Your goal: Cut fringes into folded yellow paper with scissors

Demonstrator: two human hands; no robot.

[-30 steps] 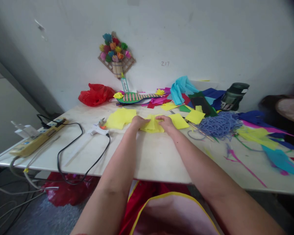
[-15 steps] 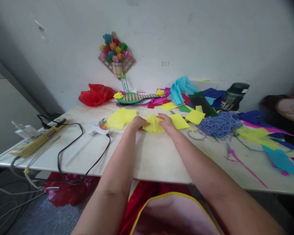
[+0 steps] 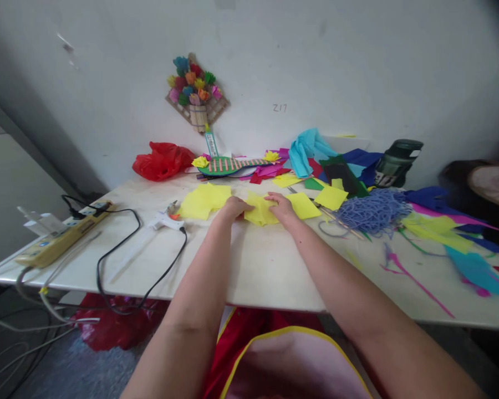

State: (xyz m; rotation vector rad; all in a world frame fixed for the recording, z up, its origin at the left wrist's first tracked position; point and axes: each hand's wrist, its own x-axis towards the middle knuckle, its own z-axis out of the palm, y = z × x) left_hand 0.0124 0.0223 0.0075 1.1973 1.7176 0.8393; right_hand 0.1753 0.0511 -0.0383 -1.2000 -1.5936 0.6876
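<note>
Two hands pressed on one crumpled yellow paper piece [image 3: 261, 210]: left hand [image 3: 232, 208] pinching its left edge, right hand [image 3: 281, 205] gripping its right edge. Sheet stretched crosswise between them, equally near both. Left of left hand, glue gun [image 3: 163, 221]; right of right hand, blue yarn [image 3: 372, 210].

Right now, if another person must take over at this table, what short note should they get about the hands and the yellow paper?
Left hand: fingers pressing the left edge of the crumpled yellow paper on the table.
Right hand: fingers on the same paper's right edge.
Nearby: flat yellow sheets to the left, another yellow square to the right, glue gun further left, blue yarn on the right.
Done: the paper is gathered between both hands. Left: it is not yet a finished shape; the other sheets lie untouched.
</note>
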